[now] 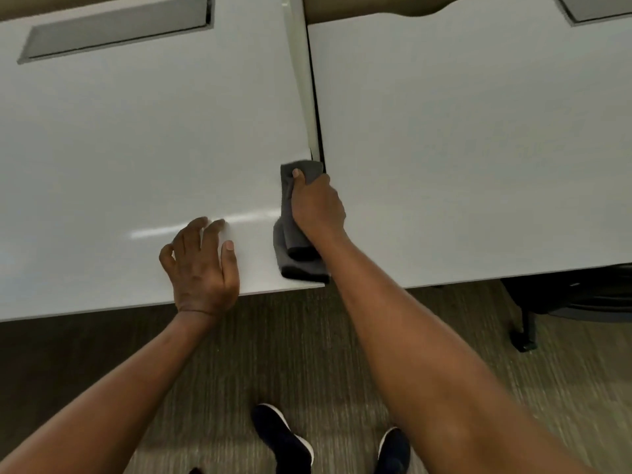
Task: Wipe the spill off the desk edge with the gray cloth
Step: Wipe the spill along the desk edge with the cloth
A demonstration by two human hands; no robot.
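Observation:
My right hand [316,206] grips the gray cloth [290,248] and presses it on the right edge of the left white desk [136,138], beside the narrow gap to the second desk. The cloth hangs folded along that edge down to the front corner. My left hand [201,268] lies flat with fingers spread on the same desk near its front edge, holding nothing. No spill shows on the glossy surface.
A second white desk [478,131] stands to the right across the dark gap [316,107]. Each desk has a gray cable slot [116,29] at the back. A dark chair base [523,333] sits under the right desk. My shoes [284,439] stand on carpet below.

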